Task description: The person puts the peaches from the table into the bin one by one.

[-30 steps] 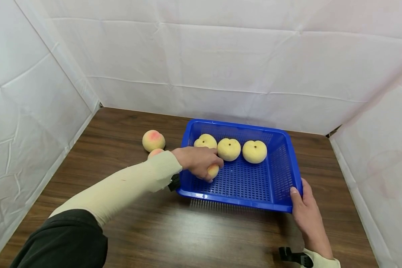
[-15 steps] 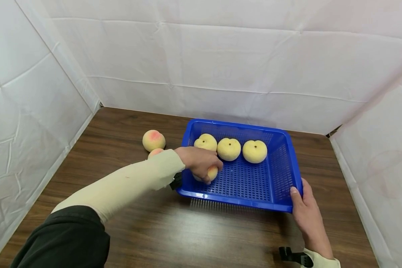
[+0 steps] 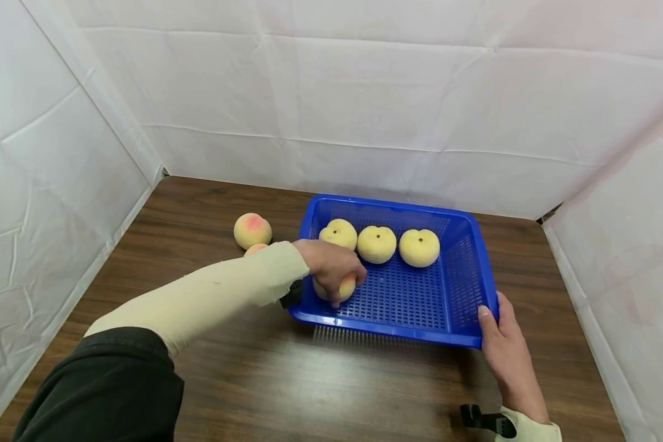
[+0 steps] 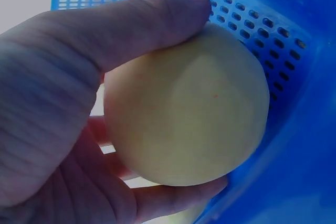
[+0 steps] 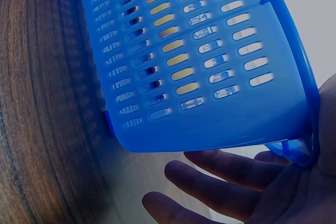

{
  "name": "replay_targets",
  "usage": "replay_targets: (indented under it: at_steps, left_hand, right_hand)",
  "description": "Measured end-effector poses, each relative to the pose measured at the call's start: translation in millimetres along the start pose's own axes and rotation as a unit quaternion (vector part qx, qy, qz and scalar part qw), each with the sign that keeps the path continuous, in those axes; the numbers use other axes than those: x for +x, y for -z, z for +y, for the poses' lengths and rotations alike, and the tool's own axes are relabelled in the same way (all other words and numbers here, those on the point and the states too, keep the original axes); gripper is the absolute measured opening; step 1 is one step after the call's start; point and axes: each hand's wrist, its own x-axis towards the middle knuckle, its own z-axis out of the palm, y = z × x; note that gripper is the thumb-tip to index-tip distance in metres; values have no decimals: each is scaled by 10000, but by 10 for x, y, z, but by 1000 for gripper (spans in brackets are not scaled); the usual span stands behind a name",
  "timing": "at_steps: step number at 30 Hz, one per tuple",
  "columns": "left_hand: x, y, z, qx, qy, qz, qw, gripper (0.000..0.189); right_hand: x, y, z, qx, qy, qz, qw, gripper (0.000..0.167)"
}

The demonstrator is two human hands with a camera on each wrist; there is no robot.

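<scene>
My left hand point(image 3: 331, 264) reaches into the blue plastic basket point(image 3: 398, 334) and grips a peach point(image 4: 186, 108) near its front left corner. In the left wrist view the thumb lies over one side of the fruit and fingers wrap the other. Behind it, three pale yellow peaches stand in a row along the basket's back: a left peach point(image 3: 339, 233), a middle peach point(image 3: 377, 244) and a right peach point(image 3: 419, 248). My right hand point(image 3: 508, 350) holds the basket's front right corner, thumb over the rim, with its fingers point(image 5: 210, 187) outside below the corner.
Left of the basket, a pink-blushed peach point(image 3: 252, 231) rests on the dark wooden table point(image 3: 210, 202). Another peach point(image 3: 256, 249) beside it is mostly hidden by the left sleeve point(image 3: 226, 294). White cloth walls point(image 3: 364, 92) close off the back and sides.
My left hand has shifted slightly left and toward the front of the basket with the peach, which shows more now. My right hand and the basket have stayed in place.
</scene>
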Motion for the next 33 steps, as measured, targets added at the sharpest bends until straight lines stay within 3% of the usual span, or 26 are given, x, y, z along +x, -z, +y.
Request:
replay_targets:
  at_steps: [6,22,33]
  left_hand:
    - [5,2,10,54,-5,-202,9998,60]
    - [15,-15,30,4,19,-281,9996,59]
    - [-7,-21,33,89,91,-209,9997,57]
  right_hand:
    - [17,-5,-28,-7,-90,-39,10000,66]
    - [9,6,-24,16,-168,-76,9998,65]
    - [-3,9,-5,43,-7,-7,10000,64]
